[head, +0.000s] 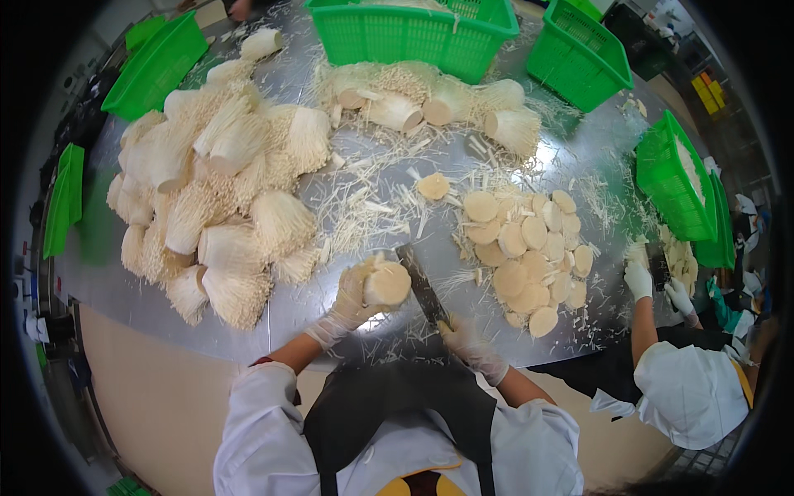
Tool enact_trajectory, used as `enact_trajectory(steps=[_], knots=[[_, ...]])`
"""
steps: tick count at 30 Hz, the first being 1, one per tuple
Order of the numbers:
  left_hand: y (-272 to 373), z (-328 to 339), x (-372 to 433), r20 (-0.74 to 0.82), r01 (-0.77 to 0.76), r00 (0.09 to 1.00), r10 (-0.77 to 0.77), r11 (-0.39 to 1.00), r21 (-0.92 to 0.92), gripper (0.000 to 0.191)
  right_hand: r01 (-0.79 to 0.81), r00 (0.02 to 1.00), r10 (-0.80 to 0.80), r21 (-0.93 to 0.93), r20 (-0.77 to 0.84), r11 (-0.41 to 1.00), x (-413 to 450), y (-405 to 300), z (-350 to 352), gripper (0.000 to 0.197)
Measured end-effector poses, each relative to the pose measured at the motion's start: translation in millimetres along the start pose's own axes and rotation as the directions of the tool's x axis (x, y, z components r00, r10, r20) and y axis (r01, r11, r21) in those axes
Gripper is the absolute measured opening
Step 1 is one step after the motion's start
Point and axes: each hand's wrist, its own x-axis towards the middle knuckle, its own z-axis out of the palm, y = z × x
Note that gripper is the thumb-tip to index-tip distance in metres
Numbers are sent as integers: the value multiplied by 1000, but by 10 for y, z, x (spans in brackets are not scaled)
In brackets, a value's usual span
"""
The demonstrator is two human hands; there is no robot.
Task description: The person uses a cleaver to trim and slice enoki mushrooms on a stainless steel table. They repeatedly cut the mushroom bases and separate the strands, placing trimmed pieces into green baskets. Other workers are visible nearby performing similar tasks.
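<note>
My gloved left hand (pixel 352 292) grips an enoki mushroom cluster (pixel 388 284), its round base facing right. Close beside that base is a knife with a broad dark blade (pixel 423 282). My right hand (pixel 464 342), gloved too, is closed around its handle. On the left rises a large heap of whole enoki clusters (pixel 217 186). To the right lies a pile of round, cut-off mushroom bases (pixel 530 260). One more cut base (pixel 433 185) rests apart, beyond the blade. Loose enoki stems (pixel 366 204) are scattered over the metal table (pixel 291 335).
A green plastic basket (pixel 412 37) stands at the back, with more enoki clusters (pixel 434 99) in front. Other green baskets (pixel 580 56) stand around the table's far side. At right, a co-worker's gloved hands (pixel 639 282) are at work near another basket (pixel 676 180).
</note>
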Motion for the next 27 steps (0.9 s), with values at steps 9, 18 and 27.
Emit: enact_trajectory(steps=[9, 18, 27], knots=[[337, 107, -121, -328, 115, 944, -30, 964, 241, 67, 184, 963, -228, -267, -146, 946, -203, -767, -285, 21], [257, 247, -111, -324, 129, 942, -88, 986, 104, 42, 399, 845, -508, -435, -166, 807, -43, -622, -195, 18], [539, 36, -62, -196, 288, 937, -291, 957, -42, 37, 245, 944, -319, -476, -80, 845, -49, -801, -278, 21]])
